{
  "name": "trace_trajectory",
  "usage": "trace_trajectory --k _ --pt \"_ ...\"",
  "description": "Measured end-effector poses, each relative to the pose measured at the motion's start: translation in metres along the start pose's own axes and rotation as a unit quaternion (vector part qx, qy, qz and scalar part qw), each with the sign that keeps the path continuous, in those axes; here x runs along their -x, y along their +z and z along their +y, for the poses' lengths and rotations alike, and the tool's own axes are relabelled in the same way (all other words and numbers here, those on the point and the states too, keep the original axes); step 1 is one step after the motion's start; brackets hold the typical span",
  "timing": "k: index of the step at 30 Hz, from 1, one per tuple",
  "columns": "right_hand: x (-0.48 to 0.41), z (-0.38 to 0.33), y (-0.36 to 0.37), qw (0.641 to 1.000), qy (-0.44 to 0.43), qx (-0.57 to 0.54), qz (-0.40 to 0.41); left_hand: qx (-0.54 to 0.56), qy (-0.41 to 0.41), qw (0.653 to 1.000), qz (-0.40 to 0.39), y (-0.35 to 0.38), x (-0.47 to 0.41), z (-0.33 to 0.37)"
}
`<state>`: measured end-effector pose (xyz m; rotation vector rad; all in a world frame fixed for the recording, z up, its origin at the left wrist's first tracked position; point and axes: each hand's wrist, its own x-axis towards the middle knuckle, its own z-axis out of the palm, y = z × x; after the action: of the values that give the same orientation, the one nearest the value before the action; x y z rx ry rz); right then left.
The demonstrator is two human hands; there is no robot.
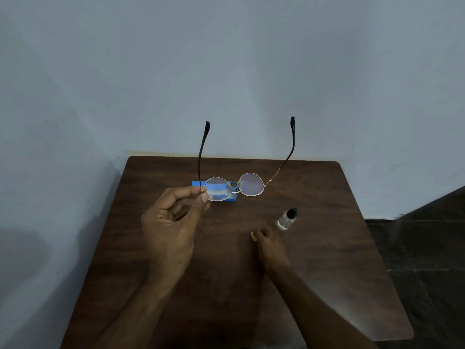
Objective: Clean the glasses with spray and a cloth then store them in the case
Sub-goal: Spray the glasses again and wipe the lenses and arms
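Note:
Gold round-rimmed glasses (251,184) with dark temples hang above the table, temples unfolded and pointing away from me. My left hand (171,230) pinches them at the left hinge between thumb and forefinger. A blue case-like object (196,184) lies on the table behind the left lens, partly seen through it. A small clear spray bottle (285,219) with a black cap lies tilted on the table at the right. My right hand (270,245) rests just in front of the bottle, fingers loosely curled and apart from it. No cloth can be made out.
The dark wooden table (327,285) stands against a pale blue wall, in a corner on the left. Its right edge drops to a dark tiled floor (427,248).

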<state>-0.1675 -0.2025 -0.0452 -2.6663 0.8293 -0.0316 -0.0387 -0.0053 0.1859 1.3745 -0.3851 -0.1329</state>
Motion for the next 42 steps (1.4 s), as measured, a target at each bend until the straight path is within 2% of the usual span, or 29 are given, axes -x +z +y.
trace_trajectory --k 3,6,9,11,13,15,20,26,32,37,42 --pt "-0.004 0.001 -0.006 1.000 0.021 -0.005 -0.014 -0.004 0.003 1.000 0.005 -0.002 -0.001 0.004" --pt "-0.006 -0.014 -0.023 0.994 0.064 -0.089 0.023 0.013 0.005 1.000 0.013 -0.003 -0.001 0.010" --pt "0.007 -0.055 -0.061 0.971 0.052 -0.191 0.135 0.010 0.008 1.000 0.022 -0.006 -0.007 0.011" --pt "0.028 -0.091 -0.106 0.948 -0.009 -0.218 0.234 -0.014 0.015 0.999 0.028 -0.009 -0.011 0.007" --pt "0.050 -0.124 -0.153 0.907 -0.083 -0.232 0.341 -0.027 0.025 0.999 0.038 -0.010 -0.014 0.007" --pt "0.063 -0.148 -0.191 0.882 -0.134 -0.224 0.394 -0.048 0.046 0.997 0.048 -0.008 -0.016 0.012" --pt "0.042 -0.171 -0.229 0.901 -0.123 -0.166 0.381 -0.097 0.119 0.988 0.033 -0.002 -0.014 0.028" --pt "0.006 -0.180 -0.248 0.929 -0.033 -0.078 0.359 -0.143 0.198 0.970 -0.003 -0.005 -0.010 0.037" --pt "0.026 -0.187 -0.248 0.937 -0.070 -0.100 0.328 -0.145 0.217 0.965 0.033 -0.004 -0.018 0.041" --pt "0.012 -0.177 -0.262 0.923 -0.054 -0.054 0.376 -0.141 0.224 0.964 0.016 0.000 -0.020 0.044" --pt "0.020 -0.188 -0.263 0.921 -0.098 -0.051 0.373 -0.144 0.244 0.958 0.033 0.001 -0.025 0.049"
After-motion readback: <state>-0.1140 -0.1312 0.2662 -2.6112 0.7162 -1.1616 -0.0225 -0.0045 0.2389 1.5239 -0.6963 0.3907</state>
